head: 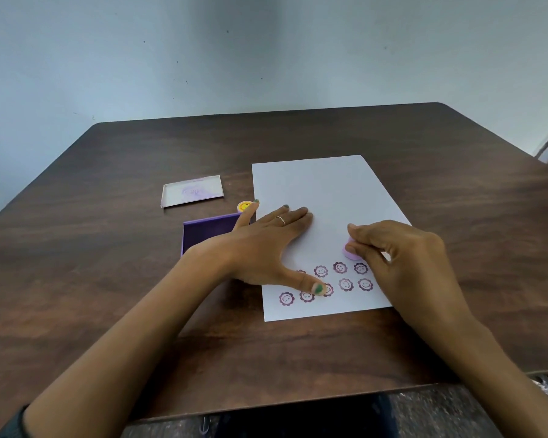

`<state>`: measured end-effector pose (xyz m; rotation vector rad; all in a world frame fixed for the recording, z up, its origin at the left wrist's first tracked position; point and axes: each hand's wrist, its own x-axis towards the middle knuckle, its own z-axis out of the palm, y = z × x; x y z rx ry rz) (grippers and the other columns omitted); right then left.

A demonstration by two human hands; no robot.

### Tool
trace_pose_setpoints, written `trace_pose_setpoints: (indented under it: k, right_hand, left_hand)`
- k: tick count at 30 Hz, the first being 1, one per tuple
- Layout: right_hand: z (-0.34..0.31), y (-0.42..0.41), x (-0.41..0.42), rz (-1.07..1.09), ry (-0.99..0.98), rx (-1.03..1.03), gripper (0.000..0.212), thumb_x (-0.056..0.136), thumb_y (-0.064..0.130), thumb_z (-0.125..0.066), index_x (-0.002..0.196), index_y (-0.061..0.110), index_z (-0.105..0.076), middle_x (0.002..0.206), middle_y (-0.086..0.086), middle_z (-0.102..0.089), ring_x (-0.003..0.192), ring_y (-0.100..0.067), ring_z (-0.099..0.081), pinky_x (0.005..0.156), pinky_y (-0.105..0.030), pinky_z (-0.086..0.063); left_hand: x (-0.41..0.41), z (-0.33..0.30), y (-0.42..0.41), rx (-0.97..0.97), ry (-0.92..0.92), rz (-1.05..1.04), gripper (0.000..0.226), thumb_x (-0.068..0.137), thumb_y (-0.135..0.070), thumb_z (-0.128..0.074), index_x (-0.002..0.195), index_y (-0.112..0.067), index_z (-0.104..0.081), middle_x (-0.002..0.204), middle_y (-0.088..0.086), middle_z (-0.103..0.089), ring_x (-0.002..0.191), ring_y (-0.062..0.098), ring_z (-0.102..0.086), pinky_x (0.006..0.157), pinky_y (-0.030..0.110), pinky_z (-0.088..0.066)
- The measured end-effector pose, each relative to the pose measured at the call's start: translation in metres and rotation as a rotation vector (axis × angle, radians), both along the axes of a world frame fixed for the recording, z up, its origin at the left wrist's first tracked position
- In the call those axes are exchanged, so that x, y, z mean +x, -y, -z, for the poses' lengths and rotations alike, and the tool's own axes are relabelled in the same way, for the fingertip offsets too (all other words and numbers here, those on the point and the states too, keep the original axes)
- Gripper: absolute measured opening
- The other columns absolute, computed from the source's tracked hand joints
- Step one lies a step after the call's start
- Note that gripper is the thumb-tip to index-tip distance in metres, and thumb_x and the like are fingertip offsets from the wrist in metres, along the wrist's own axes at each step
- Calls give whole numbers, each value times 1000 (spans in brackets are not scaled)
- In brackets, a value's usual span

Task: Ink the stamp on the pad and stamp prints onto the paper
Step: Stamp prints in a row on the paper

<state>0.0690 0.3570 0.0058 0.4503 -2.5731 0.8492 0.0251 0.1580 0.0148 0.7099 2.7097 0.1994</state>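
Observation:
A white sheet of paper (317, 188) lies on the dark wooden table, with several purple smiley flower prints (345, 284) in two rows near its front edge. My right hand (405, 257) pinches a small lilac round stamp (350, 252), pressed down on the paper just above the upper row. My left hand (266, 245) rests flat on the paper's left side, fingers spread, its thumb over some prints. The purple ink pad (203, 230) sits left of the paper, partly hidden under my left hand.
The pad's clear lid (192, 191) lies further back on the left. A small yellow smiley stamp (244, 206) stands between the pad and the paper. The table (108, 279) ends near my body, and a wall rises behind it.

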Motion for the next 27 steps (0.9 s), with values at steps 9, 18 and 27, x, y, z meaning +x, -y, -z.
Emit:
trace_pose_setpoints:
  k: [9,18,27]
  right_hand:
    - [1,-4,-5,-20,-29,-33,22,72,9,-76,93,5,-73,88,-11,-75,76,-19,-69,72,-16,-47]
    - [4,-7,-8,-33,-58,-52,22,71,9,-76,92,4,-73,87,-11,-75,75,-14,-68,76,-12,-44]
    - [3,-7,-8,-39,-63,-18,21,71,8,-77,91,3,-73,84,-11,-75,73,-21,-69,74,-22,-46]
  left_hand:
    - [0,0,0,2,0,-2,105,72,-73,-49,149,-30,8,157,-14,11,143,6,14,107,38,25]
    - [1,-1,-1,-1,0,-1,104,73,-72,-50,148,-29,8,158,-13,11,143,6,14,107,38,24]
    - [1,0,-1,5,-6,-2,105,73,-72,-50,149,-29,7,158,-13,10,144,7,13,108,39,24]
